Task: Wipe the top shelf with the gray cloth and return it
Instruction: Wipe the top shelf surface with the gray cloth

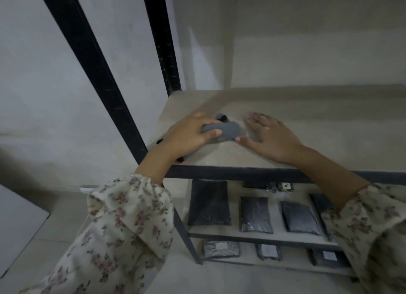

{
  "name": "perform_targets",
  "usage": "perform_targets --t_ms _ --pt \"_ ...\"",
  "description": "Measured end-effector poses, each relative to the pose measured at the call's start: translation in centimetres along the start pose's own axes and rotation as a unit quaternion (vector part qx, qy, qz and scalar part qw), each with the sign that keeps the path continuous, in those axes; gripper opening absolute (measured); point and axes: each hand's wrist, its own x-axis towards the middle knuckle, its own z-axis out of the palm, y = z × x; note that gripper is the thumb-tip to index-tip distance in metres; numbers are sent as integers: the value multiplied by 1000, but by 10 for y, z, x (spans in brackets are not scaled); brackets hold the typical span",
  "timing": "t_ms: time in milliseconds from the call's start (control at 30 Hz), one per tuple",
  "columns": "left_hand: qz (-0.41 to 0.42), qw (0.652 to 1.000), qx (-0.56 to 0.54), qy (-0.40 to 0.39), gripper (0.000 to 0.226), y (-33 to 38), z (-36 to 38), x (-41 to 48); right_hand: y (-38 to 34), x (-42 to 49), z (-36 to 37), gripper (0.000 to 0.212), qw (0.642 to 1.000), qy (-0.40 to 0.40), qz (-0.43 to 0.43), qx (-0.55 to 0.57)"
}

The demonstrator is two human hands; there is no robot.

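The gray cloth point(228, 131) lies bunched on the pale top shelf point(307, 122), near its left front corner. My left hand point(189, 135) grips the cloth's left end, with the thumb pressed over it. Flat on the shelf just right of the cloth rests my right hand point(272, 135), fingers spread, its thumb touching the cloth's right edge. Small black bits point(223, 117) show behind the cloth; I cannot tell what they are.
Black metal uprights point(96, 73) rise at the shelf's left side, close to my left wrist. Below, a lower shelf point(274, 236) holds several dark packets point(209, 203), and more packets lie on the shelf under it. A pale wall stands behind.
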Motion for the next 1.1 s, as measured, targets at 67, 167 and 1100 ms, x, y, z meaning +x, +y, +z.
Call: perform_targets --t_ms 67,167,1100 --pt "-37 994 -89 56 37 -3 -9 6 0 0 -1 88 1000 3 -5 -5" --pt "-134 977 19 163 41 -12 -18 23 1 2 -3 83 1000 6 -3 -5" --pt "-162 981 76 69 44 24 -5 -24 3 -1 -5 49 999 25 -33 31"
